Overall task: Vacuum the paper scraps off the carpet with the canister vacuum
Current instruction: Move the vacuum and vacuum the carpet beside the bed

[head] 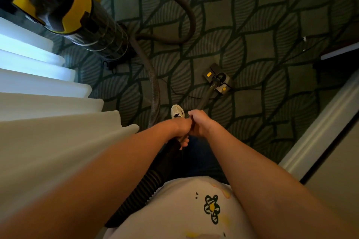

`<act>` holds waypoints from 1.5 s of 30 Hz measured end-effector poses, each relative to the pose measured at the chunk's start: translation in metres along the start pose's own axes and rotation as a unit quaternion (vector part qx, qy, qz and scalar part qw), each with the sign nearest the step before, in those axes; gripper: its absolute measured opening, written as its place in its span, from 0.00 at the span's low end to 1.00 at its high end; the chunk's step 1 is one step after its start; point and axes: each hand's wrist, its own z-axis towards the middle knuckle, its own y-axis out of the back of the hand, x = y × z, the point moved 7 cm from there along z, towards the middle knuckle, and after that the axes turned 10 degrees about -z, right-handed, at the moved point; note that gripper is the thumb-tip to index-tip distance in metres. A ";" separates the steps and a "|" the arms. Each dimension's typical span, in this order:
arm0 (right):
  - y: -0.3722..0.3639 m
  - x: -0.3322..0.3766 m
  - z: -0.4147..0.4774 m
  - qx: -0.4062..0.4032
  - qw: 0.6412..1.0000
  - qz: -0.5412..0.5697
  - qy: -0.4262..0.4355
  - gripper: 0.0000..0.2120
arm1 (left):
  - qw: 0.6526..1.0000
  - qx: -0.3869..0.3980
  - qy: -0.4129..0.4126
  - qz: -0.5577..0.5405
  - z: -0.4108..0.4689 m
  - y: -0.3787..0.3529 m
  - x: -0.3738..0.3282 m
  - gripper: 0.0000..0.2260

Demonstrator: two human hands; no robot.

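The yellow and black canister vacuum (64,7) stands at the upper left on the green patterned carpet (252,25). Its ribbed hose (155,91) loops across the carpet and runs down to my hands. My left hand (183,129) and my right hand (200,122) both grip the wand handle side by side. The dark wand (206,97) slants away to the floor head (217,79), which lies flat on the carpet ahead of me. A small white paper scrap (304,39) lies at the far right, well apart from the floor head.
White curtain folds (48,103) fill the left side. A pale baseboard and wall (320,132) run along the right. A thin black cord (244,89) lies on the carpet by the floor head. My shoe (176,111) is just beyond my left hand.
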 end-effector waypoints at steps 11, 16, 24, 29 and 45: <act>0.003 0.051 -0.030 -0.093 0.981 0.116 0.125 0.31 | 0.994 -0.020 -0.103 0.038 -0.047 0.021 -0.055 0.24; 0.021 0.094 -0.041 -0.115 0.966 0.140 0.183 0.26 | 0.987 -0.032 -0.146 0.055 -0.054 0.026 -0.095 0.25; 0.075 0.184 -0.038 -0.136 0.948 0.185 0.222 0.33 | 0.979 -0.019 -0.199 0.038 -0.037 0.023 -0.196 0.25; 0.126 0.229 -0.037 -0.158 0.946 0.167 0.227 0.33 | 0.976 0.002 -0.217 0.033 -0.029 0.000 -0.259 0.24; 0.368 0.342 0.016 -0.209 0.940 0.164 0.216 0.33 | 0.975 0.043 -0.216 0.040 0.035 -0.154 -0.469 0.24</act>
